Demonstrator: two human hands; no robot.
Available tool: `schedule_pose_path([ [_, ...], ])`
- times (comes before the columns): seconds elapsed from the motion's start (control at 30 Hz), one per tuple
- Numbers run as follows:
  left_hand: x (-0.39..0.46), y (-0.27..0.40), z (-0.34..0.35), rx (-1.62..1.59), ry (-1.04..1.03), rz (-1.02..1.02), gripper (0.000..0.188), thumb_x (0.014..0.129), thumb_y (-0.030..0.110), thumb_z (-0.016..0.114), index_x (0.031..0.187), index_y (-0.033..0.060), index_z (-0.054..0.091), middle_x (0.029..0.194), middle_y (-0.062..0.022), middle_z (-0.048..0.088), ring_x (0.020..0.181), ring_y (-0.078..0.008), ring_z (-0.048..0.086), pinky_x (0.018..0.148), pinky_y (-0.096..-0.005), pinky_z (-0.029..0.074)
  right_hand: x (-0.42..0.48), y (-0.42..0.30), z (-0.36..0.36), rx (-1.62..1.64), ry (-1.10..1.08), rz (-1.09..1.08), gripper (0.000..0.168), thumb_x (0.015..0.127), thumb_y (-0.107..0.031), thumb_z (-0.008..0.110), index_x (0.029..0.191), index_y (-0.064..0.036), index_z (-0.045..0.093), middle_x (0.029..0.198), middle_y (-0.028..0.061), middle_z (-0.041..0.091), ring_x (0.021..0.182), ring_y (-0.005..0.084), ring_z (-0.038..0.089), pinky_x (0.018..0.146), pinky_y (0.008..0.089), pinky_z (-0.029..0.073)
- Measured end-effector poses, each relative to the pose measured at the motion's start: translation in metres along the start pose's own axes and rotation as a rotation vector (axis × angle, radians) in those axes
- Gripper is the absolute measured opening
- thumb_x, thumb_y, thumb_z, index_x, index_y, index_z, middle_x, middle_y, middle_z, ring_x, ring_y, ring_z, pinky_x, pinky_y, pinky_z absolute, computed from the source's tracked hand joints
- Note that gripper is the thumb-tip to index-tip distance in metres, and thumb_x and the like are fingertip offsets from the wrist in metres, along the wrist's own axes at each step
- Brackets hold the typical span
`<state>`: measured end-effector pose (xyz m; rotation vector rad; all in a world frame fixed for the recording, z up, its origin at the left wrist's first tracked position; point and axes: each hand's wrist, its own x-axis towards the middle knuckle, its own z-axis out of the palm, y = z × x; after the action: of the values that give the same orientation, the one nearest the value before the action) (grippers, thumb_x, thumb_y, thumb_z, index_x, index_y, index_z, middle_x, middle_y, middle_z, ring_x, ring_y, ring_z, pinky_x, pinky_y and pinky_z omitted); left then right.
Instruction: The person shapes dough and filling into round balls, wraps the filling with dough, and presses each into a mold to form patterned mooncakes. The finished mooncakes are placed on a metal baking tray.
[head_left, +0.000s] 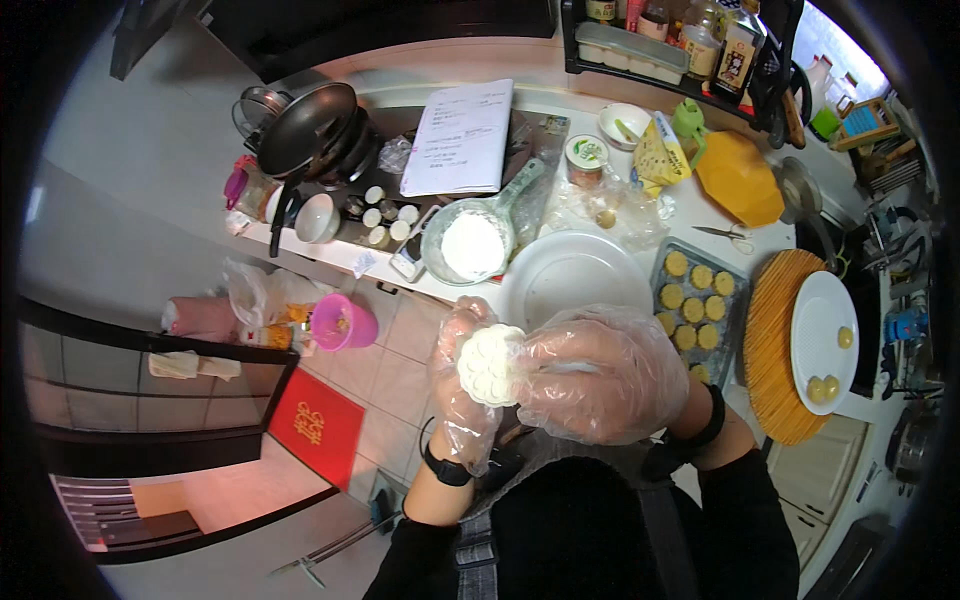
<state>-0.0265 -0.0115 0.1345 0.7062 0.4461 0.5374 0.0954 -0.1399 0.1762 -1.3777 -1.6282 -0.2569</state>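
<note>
Between my hands is a white plastic mooncake mould (489, 365) with a scalloped, patterned face. My left hand (466, 375), in a clear plastic glove, lies around its left side. The gloved fingers of my right hand (600, 375) grip it from the right. Whatever lies under the fingers is hidden. Just beyond my hands stands a large white bowl (574, 274). A green strainer (474, 247) with white powder sits to its left. To the right, a grey baking tray (731, 330) holds several round yellow pressed cakes (693, 308).
A white oval plate (817, 300) with several yellow balls rests on a bamboo mat (765, 360). Scissors (724, 233) lie behind the tray. An open notebook (461, 139), stacked pans (309, 131), small jars (379, 237) and a phone (409, 259) occupy the left counter. A pink bin (343, 322) stands on the floor.
</note>
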Motion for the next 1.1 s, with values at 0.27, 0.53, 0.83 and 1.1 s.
schedule_pose_path([
  [0.27, 0.008, 0.004, 0.003, -0.195, -0.061, -0.116, 0.006, 0.082, 0.006, 0.054, 0.087, 0.0051, 0.05, 0.097, -0.0024, 0.045, 0.079, -0.0122, 0.054, 0.069, -0.0237, 0.047, 0.001, 0.0, -0.008, -0.109, -0.054, -0.062, 0.029, 0.077, -0.019, 0.069, 0.104, -0.012, 0.064, 0.113, 0.0056, 0.06, 0.092, 0.0212, 0.064, 0.074, 0.0311, 0.054],
  [0.53, 0.021, -0.015, -0.017, 0.162, -0.026, 0.128, 0.012, 0.077, 0.006, 0.061, 0.083, 0.0064, 0.051, 0.094, -0.0023, 0.046, 0.086, -0.0118, 0.048, 0.077, -0.0247, 0.042, -0.013, 0.023, 0.007, -0.06, -0.006, -0.09, 0.032, 0.077, -0.018, 0.067, 0.109, -0.012, 0.064, 0.116, 0.0041, 0.061, 0.093, 0.0204, 0.062, 0.076, 0.0323, 0.054],
  [0.83, 0.022, -0.012, -0.009, -0.139, -0.021, -0.053, 0.012, 0.078, -0.001, 0.056, 0.081, 0.0068, 0.048, 0.086, -0.0019, 0.048, 0.076, -0.0131, 0.052, 0.07, -0.0262, 0.047, -0.008, 0.039, 0.021, 0.108, 0.032, -0.083, 0.031, 0.076, -0.015, 0.069, 0.106, -0.008, 0.064, 0.107, 0.0052, 0.063, 0.081, 0.0212, 0.064, 0.072, 0.0322, 0.055],
  [1.1, 0.025, -0.013, -0.02, -0.142, -0.07, -0.151, 0.014, 0.077, 0.001, 0.058, 0.086, 0.0058, 0.049, 0.093, -0.0028, 0.048, 0.081, -0.014, 0.055, 0.073, -0.0265, 0.048, -0.008, 0.028, 0.021, 0.003, -0.052, -0.092, 0.026, 0.078, -0.018, 0.067, 0.104, -0.018, 0.065, 0.111, 0.0005, 0.061, 0.092, 0.0181, 0.06, 0.073, 0.031, 0.053],
])
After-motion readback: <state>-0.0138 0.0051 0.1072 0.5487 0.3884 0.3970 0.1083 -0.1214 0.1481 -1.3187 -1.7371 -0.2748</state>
